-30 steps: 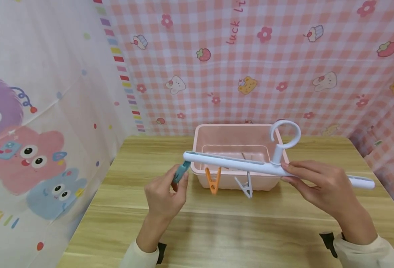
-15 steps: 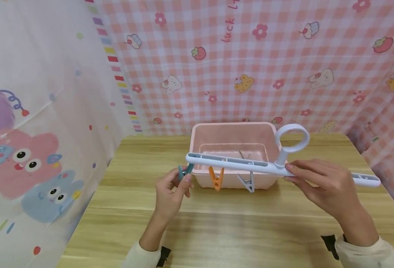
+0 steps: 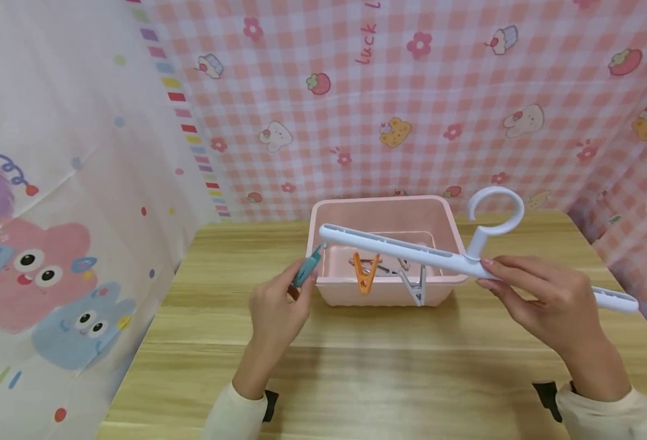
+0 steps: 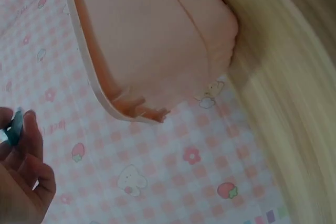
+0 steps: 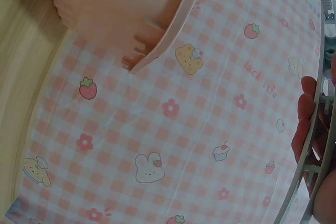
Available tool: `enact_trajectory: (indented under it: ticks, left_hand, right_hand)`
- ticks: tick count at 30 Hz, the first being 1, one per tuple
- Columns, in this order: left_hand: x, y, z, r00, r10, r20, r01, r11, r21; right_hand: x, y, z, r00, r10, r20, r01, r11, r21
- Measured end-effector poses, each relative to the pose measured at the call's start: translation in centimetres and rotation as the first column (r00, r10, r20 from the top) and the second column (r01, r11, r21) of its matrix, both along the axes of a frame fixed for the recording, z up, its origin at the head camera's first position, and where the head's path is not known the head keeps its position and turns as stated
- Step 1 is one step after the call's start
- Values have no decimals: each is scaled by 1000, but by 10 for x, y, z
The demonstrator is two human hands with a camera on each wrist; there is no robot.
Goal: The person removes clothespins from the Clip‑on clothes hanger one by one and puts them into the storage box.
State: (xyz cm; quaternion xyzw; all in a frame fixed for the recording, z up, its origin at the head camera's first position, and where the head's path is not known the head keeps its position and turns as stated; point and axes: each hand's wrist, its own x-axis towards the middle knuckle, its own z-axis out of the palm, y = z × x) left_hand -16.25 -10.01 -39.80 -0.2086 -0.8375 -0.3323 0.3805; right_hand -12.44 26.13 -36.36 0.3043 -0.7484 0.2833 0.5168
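Observation:
In the head view my left hand (image 3: 280,305) pinches a teal clothespin (image 3: 308,267) between thumb and fingers. The clothespin's tip points up, just below the left end of a white clip hanger (image 3: 394,247) with a ring-shaped hook (image 3: 512,226). My right hand (image 3: 548,299) grips the hanger's bar just right of the hook, holding it tilted with its left end higher. From the bar hang an orange clothespin (image 3: 365,275) and a grey clothespin (image 3: 415,286). The left wrist view shows the teal clothespin (image 4: 16,128) between thumb and finger.
Behind the hanger a pink plastic bin (image 3: 389,205) stands on the wooden table (image 3: 389,366), with several clothespins (image 3: 383,267) inside it. A pink checked cloth (image 3: 345,128) covers the back wall, and a white cartoon-printed cloth (image 3: 136,244) hangs at left.
The teal clothespin, overlapping the bar's left end before, now shows a small gap below it. The hanger's left end has risen and the bar has shifted right. The camera view has shifted slightly.

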Motion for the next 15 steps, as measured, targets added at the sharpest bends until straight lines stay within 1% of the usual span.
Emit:
enact_trajectory:
  ticks: [1,3,5,7,9,12,13,15]
  left_hand:
    - [-4,2,2,997,18,74,-16,999,-28]
    - [-14,8,5,982,47,185,-31,996,-85]
    - [-27,14,7,965,62,256,-26,990,-142]
    - [-39,21,9,944,78,320,-17,982,-189]
    - [-53,28,10,919,107,378,-11,969,-247]
    - [-75,38,11,881,161,445,0,940,-340]
    - [-83,40,11,872,174,457,8,929,-369]
    - [-96,44,11,861,182,475,29,915,-403]
  right_hand:
    - [0,0,0,1000,2,4,-2,1000,1]
    - [1,1,0,1000,2,11,-3,1000,5]
    - [2,2,-1,1000,-4,20,4,1000,9]
    - [3,3,-3,999,-15,31,14,1000,21]
    - [4,4,-4,999,-22,38,21,999,31]
    - [6,7,-6,998,-38,56,35,998,48]
    - [6,8,-6,997,-43,62,40,998,55]
    - [8,10,-7,996,-51,74,46,997,65]
